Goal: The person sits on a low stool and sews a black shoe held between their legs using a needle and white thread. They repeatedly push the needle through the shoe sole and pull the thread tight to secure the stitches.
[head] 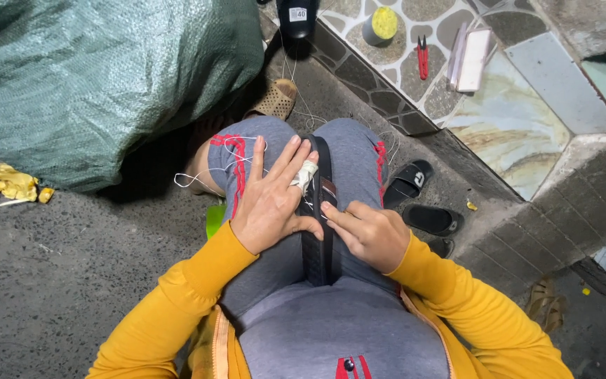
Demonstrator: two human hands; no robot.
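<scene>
A black strap [315, 242] lies along my lap between my knees, over grey shorts with red stripes. My left hand [273, 198] rests flat on it with fingers spread; a white bandage wraps one finger, and the thumb presses the strap's left edge. My right hand [365, 232] pinches the strap's right edge with its fingertips, near a small brown patch [328, 189]. White thread [208, 175] trails loosely across my left knee.
A large green woven sack [99, 77] fills the upper left. On the tiled step lie red snips [422, 57], a yellow-topped spool [380, 26], a black thread cone [297, 17] and a pale flat box [473, 60]. Black slippers [422, 200] lie on the right. Yellow scraps [14, 184] lie on the left.
</scene>
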